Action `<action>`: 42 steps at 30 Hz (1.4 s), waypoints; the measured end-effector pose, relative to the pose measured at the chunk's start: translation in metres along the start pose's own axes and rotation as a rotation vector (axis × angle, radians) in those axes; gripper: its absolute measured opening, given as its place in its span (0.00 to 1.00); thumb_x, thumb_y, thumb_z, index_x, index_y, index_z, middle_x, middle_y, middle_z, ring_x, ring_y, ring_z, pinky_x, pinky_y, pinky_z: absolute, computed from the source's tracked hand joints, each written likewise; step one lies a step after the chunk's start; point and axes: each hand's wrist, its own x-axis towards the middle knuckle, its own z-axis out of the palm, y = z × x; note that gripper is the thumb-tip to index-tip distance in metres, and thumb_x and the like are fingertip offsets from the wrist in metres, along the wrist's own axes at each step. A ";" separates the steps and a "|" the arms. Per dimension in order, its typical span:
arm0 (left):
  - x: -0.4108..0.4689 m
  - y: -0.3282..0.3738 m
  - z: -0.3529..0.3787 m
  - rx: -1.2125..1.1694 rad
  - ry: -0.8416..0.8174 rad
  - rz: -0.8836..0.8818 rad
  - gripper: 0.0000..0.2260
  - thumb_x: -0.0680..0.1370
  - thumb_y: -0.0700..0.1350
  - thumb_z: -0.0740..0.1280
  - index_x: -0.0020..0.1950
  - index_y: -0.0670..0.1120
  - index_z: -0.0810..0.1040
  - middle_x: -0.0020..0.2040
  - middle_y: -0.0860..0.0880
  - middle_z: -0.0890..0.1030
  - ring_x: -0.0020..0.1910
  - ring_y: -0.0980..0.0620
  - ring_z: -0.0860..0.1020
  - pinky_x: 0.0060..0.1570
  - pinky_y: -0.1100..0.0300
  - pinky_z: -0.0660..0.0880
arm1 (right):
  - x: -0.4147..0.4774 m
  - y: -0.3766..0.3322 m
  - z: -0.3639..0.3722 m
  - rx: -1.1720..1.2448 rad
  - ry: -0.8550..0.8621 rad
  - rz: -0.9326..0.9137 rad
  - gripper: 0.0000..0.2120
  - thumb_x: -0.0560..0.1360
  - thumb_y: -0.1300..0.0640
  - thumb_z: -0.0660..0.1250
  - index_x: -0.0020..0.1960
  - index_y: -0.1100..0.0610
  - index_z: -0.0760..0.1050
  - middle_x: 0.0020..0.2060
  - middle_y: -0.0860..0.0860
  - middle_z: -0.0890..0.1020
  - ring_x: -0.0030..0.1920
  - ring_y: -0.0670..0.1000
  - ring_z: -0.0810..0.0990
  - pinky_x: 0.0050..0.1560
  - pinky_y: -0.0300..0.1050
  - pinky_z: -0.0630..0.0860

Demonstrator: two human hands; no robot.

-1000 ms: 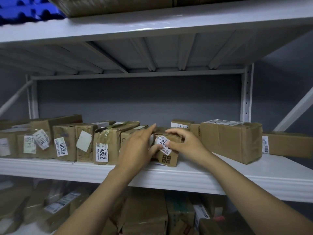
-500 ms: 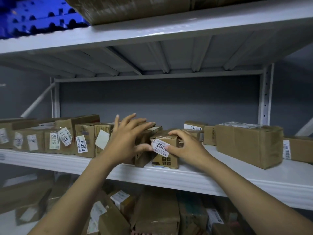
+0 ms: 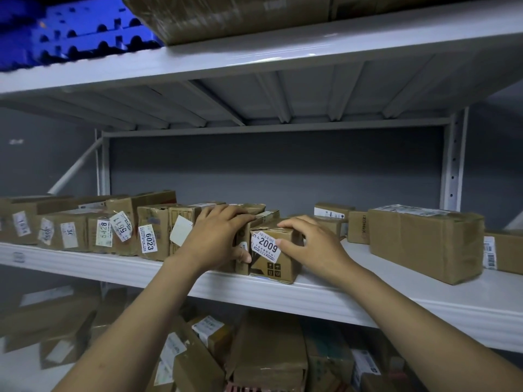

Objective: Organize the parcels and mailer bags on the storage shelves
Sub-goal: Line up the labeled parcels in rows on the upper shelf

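Note:
A small cardboard box labelled 2009 (image 3: 276, 261) stands at the front of the white middle shelf (image 3: 325, 298). My right hand (image 3: 310, 244) grips it, fingers curled over its top and thumb on the label. My left hand (image 3: 216, 239) holds the neighbouring brown box (image 3: 246, 250) just to the left, fingers laid over its top and thumb at its front edge. A row of labelled cardboard parcels (image 3: 107, 230) runs leftward along the shelf, one marked 6023 (image 3: 148, 241).
A large brown box (image 3: 424, 244) lies on the shelf to the right, with smaller boxes (image 3: 334, 213) behind. Bare shelf shows between it and my right hand. The lower shelf holds several jumbled parcels (image 3: 268, 352). Above are a blue crate (image 3: 70, 32) and a wrapped parcel (image 3: 240, 15).
My left hand came down from a raised, spread position onto the box beside the 2009 box. The view shifted left; my right hand stays on the 2009 box.

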 end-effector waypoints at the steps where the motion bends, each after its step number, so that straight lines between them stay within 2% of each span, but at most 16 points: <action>1: 0.000 -0.001 0.000 -0.006 -0.005 -0.003 0.38 0.69 0.63 0.71 0.75 0.58 0.61 0.75 0.55 0.63 0.74 0.50 0.58 0.73 0.50 0.51 | 0.001 0.000 0.003 -0.028 0.006 -0.009 0.18 0.76 0.44 0.65 0.65 0.45 0.72 0.62 0.43 0.74 0.60 0.45 0.70 0.53 0.37 0.70; 4: 0.000 -0.002 -0.001 -0.029 -0.025 -0.013 0.39 0.69 0.65 0.70 0.76 0.58 0.60 0.75 0.55 0.62 0.74 0.50 0.57 0.73 0.49 0.50 | 0.002 0.001 0.009 -0.107 0.012 -0.021 0.20 0.78 0.43 0.61 0.69 0.44 0.69 0.66 0.42 0.72 0.66 0.46 0.65 0.60 0.42 0.65; 8: -0.004 0.005 -0.002 -0.037 -0.038 -0.023 0.40 0.68 0.70 0.66 0.76 0.57 0.58 0.74 0.53 0.62 0.75 0.49 0.55 0.75 0.43 0.46 | 0.002 0.004 0.013 -0.122 -0.003 -0.022 0.21 0.79 0.43 0.59 0.71 0.43 0.66 0.69 0.42 0.69 0.69 0.46 0.62 0.63 0.43 0.63; 11: -0.005 0.018 -0.007 -0.014 -0.025 -0.035 0.37 0.71 0.70 0.62 0.76 0.58 0.58 0.74 0.52 0.63 0.75 0.49 0.56 0.74 0.41 0.42 | 0.002 0.004 0.007 -0.122 -0.061 -0.049 0.22 0.79 0.41 0.58 0.72 0.44 0.64 0.71 0.42 0.67 0.71 0.47 0.60 0.67 0.45 0.62; 14: -0.004 0.030 -0.014 0.012 -0.022 -0.021 0.33 0.73 0.67 0.62 0.75 0.59 0.60 0.74 0.52 0.63 0.74 0.49 0.57 0.74 0.43 0.43 | -0.001 0.007 -0.009 -0.121 -0.169 -0.060 0.28 0.78 0.38 0.57 0.75 0.44 0.59 0.74 0.43 0.63 0.74 0.47 0.59 0.71 0.47 0.61; 17: 0.002 0.039 -0.025 0.010 -0.042 -0.009 0.31 0.74 0.66 0.62 0.75 0.59 0.61 0.74 0.52 0.63 0.74 0.49 0.57 0.74 0.46 0.46 | -0.003 0.018 -0.039 -0.213 -0.171 -0.051 0.29 0.78 0.38 0.59 0.75 0.47 0.61 0.74 0.46 0.63 0.74 0.48 0.60 0.72 0.46 0.59; 20: 0.018 0.060 -0.038 -0.056 -0.021 0.011 0.30 0.75 0.65 0.62 0.75 0.57 0.63 0.74 0.51 0.63 0.73 0.49 0.59 0.72 0.51 0.55 | -0.003 0.041 -0.077 -0.456 -0.155 -0.014 0.25 0.77 0.41 0.62 0.71 0.48 0.69 0.73 0.48 0.66 0.75 0.51 0.59 0.72 0.45 0.56; 23: 0.042 0.094 -0.039 -0.085 0.032 0.064 0.29 0.76 0.64 0.62 0.74 0.55 0.65 0.72 0.50 0.65 0.71 0.49 0.63 0.67 0.54 0.62 | -0.009 0.066 -0.112 -0.682 -0.125 0.045 0.21 0.75 0.40 0.63 0.65 0.46 0.74 0.69 0.48 0.72 0.73 0.53 0.62 0.71 0.47 0.59; 25: 0.060 0.122 -0.032 -0.126 0.040 0.080 0.27 0.77 0.62 0.63 0.73 0.54 0.66 0.71 0.50 0.67 0.70 0.49 0.65 0.65 0.54 0.67 | -0.016 0.078 -0.132 -0.818 -0.102 0.069 0.21 0.74 0.40 0.63 0.64 0.47 0.75 0.65 0.48 0.75 0.71 0.53 0.65 0.69 0.48 0.60; 29: 0.100 0.167 0.002 -0.235 -0.034 0.036 0.23 0.76 0.57 0.66 0.69 0.51 0.71 0.68 0.49 0.70 0.65 0.46 0.70 0.59 0.52 0.72 | -0.027 0.100 -0.155 -0.981 -0.090 0.160 0.24 0.75 0.39 0.61 0.67 0.48 0.73 0.67 0.50 0.74 0.72 0.56 0.64 0.72 0.52 0.56; 31: 0.122 0.182 0.025 -0.284 -0.101 -0.034 0.21 0.76 0.56 0.65 0.68 0.51 0.72 0.66 0.47 0.72 0.62 0.44 0.73 0.57 0.52 0.73 | -0.030 0.113 -0.158 -0.991 -0.056 0.198 0.22 0.75 0.40 0.61 0.65 0.49 0.74 0.65 0.50 0.75 0.69 0.56 0.68 0.69 0.51 0.60; 33: 0.143 0.192 0.047 -0.291 -0.172 -0.097 0.20 0.77 0.56 0.64 0.67 0.50 0.73 0.65 0.47 0.73 0.61 0.44 0.74 0.56 0.56 0.72 | -0.033 0.124 -0.159 -0.989 -0.015 0.208 0.19 0.75 0.43 0.61 0.62 0.49 0.74 0.60 0.50 0.78 0.61 0.55 0.76 0.59 0.48 0.68; 35: 0.161 0.195 0.071 -0.306 -0.228 -0.142 0.18 0.77 0.53 0.65 0.64 0.48 0.74 0.63 0.47 0.75 0.60 0.46 0.75 0.51 0.61 0.68 | -0.036 0.133 -0.158 -0.985 0.016 0.194 0.17 0.76 0.47 0.60 0.62 0.50 0.73 0.57 0.50 0.79 0.54 0.55 0.78 0.50 0.46 0.70; 38: 0.188 0.194 0.100 -0.330 -0.312 -0.196 0.16 0.76 0.52 0.66 0.60 0.45 0.76 0.59 0.45 0.77 0.54 0.47 0.77 0.51 0.59 0.71 | -0.036 0.149 -0.156 -0.983 0.074 0.159 0.17 0.75 0.49 0.61 0.63 0.51 0.71 0.56 0.50 0.78 0.53 0.56 0.78 0.51 0.48 0.70; 40: 0.204 0.192 0.114 -0.369 -0.366 -0.231 0.17 0.76 0.52 0.65 0.60 0.43 0.75 0.59 0.43 0.77 0.54 0.46 0.77 0.53 0.57 0.73 | -0.035 0.159 -0.155 -0.969 0.118 0.148 0.18 0.71 0.50 0.65 0.60 0.50 0.75 0.52 0.50 0.81 0.50 0.56 0.80 0.51 0.48 0.71; 42: 0.215 0.190 0.122 -0.378 -0.385 -0.228 0.18 0.77 0.52 0.65 0.61 0.43 0.74 0.59 0.44 0.77 0.57 0.44 0.76 0.58 0.53 0.73 | -0.034 0.169 -0.152 -0.998 0.142 0.151 0.17 0.62 0.49 0.72 0.50 0.50 0.81 0.40 0.49 0.83 0.38 0.54 0.81 0.42 0.46 0.73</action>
